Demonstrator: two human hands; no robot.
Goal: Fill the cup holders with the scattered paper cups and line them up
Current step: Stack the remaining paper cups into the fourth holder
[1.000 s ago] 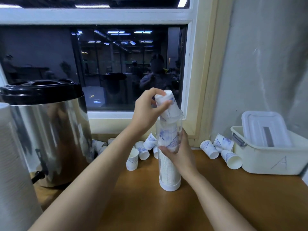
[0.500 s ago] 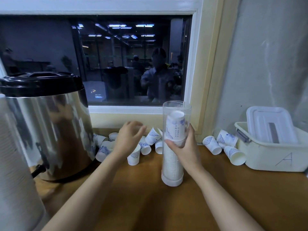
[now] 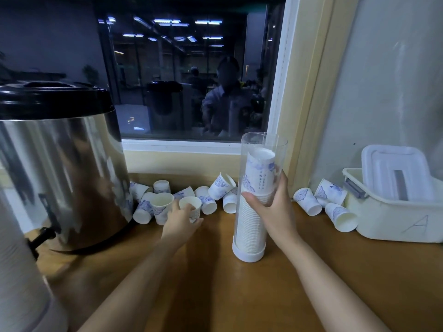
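A clear tube cup holder (image 3: 254, 238) with a white base stands upright on the wooden counter (image 3: 239, 295), holding a tall stack of white paper cups with blue print. My right hand (image 3: 273, 207) grips the tube at mid height. My left hand (image 3: 179, 220) has its fingers round an upright paper cup (image 3: 191, 208) at the front of a scattered pile of cups (image 3: 215, 195) below the window. Three more cups (image 3: 321, 202) lie on their sides to the right of the holder.
A large steel urn (image 3: 60, 168) with a black lid and a tap stands at the left. A white tub (image 3: 393, 216) marked A, with a lid leaning in it, sits at the right. A second cup-filled holder (image 3: 16, 271) stands at the near left edge.
My left hand dropped a cup into the tube, came down to the left and took hold of an upright cup in the pile. The right hand stayed on the tube.
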